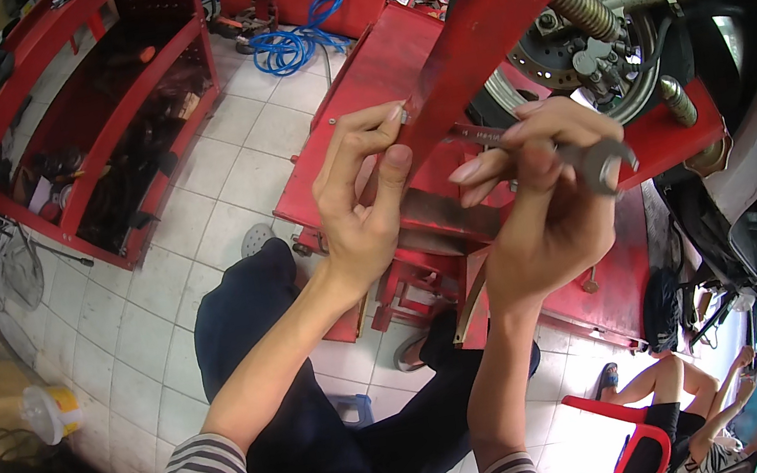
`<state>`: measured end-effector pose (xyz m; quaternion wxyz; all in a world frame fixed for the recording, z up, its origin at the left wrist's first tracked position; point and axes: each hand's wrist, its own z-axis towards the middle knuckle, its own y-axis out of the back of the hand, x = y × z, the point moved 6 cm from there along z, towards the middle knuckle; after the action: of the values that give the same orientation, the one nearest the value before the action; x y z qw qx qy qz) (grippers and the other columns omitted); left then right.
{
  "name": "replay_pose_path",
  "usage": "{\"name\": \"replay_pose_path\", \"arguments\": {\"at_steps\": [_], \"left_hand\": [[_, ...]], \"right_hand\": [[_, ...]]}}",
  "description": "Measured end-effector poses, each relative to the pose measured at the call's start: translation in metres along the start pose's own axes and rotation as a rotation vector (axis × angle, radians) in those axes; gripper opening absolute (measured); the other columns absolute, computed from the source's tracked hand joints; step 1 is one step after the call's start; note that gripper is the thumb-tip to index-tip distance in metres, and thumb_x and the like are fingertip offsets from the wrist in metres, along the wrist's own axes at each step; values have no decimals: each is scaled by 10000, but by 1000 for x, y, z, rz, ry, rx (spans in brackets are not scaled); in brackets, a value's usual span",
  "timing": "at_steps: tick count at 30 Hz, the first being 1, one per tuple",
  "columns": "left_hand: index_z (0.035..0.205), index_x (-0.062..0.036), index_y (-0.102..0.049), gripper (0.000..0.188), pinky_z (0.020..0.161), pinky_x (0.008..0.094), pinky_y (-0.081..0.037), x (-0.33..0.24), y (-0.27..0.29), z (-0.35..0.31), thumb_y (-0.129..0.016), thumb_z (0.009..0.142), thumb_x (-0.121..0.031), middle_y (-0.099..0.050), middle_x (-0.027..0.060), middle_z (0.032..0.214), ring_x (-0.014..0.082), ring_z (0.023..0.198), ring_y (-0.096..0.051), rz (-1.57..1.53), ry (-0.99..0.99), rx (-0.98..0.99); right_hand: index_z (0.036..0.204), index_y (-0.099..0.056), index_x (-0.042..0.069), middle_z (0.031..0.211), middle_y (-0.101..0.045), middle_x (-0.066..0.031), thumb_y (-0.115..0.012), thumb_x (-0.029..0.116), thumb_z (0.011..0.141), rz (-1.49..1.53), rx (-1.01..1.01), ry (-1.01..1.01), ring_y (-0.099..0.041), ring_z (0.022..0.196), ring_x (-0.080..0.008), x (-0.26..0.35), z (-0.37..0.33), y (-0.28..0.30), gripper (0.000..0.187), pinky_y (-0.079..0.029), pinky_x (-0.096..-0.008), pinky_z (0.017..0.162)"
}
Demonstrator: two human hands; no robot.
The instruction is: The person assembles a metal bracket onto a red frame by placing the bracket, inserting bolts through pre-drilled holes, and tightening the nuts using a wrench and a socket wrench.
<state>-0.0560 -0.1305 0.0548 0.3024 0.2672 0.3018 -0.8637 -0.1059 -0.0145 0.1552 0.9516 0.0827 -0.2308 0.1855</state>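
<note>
My left hand [357, 210] is raised to the side of a red steel beam [480, 32], fingers curled. Its forefinger tip touches a small metal bolt [404, 117] at the beam's edge, and the thumb sits a little below. In my right hand [554, 219] is a steel wrench [598, 170]; its open jaw points right, past my fingers, and its shank runs left toward the beam. The palm and fingers hide the middle of the wrench. Behind the beam are a wheel [516, 101] with a brake disc and a coil spring [585, 10].
A red lift platform [371, 64] lies beneath the beam. To the left stands a red shelf cart [126, 113] with parts inside. A coiled blue hose [284, 48] rests on the tiles. At lower right, a person sits on a red chair [654, 445]. A white bucket [42, 414] stands at left.
</note>
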Motion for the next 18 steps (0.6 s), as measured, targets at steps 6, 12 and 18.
{"name": "replay_pose_path", "arguments": {"at_steps": [6, 12, 18], "left_hand": [[1060, 66, -598, 191, 906, 318, -487, -5, 3, 3, -588, 961, -97, -594, 179, 1157, 220, 1051, -610, 63, -40, 31], [1067, 67, -601, 192, 898, 319, -490, -4, 3, 4, -595, 954, -88, -603, 182, 1149, 224, 1043, -613, 53, -28, 32], [1064, 62, -596, 194, 902, 316, -488, -1, 2, 2, -599, 954, -96, -604, 172, 1152, 216, 1045, -611, 35, -34, 3]], "right_hand": [[960, -599, -72, 709, -616, -90, -571, 182, 991, 8, -83, -278, -547, 462, -101, -9, 21, -4, 258, -371, -207, 410], [1002, -586, -60, 784, -651, -110, -588, 95, 970, -24, -110, -313, -616, 514, -102, -9, 27, 1, 158, -420, -191, 413], [984, -587, -56, 774, -656, -132, -581, 212, 984, -103, -68, -422, -664, 543, -188, -3, 33, 0, 269, -491, -236, 456]]}}
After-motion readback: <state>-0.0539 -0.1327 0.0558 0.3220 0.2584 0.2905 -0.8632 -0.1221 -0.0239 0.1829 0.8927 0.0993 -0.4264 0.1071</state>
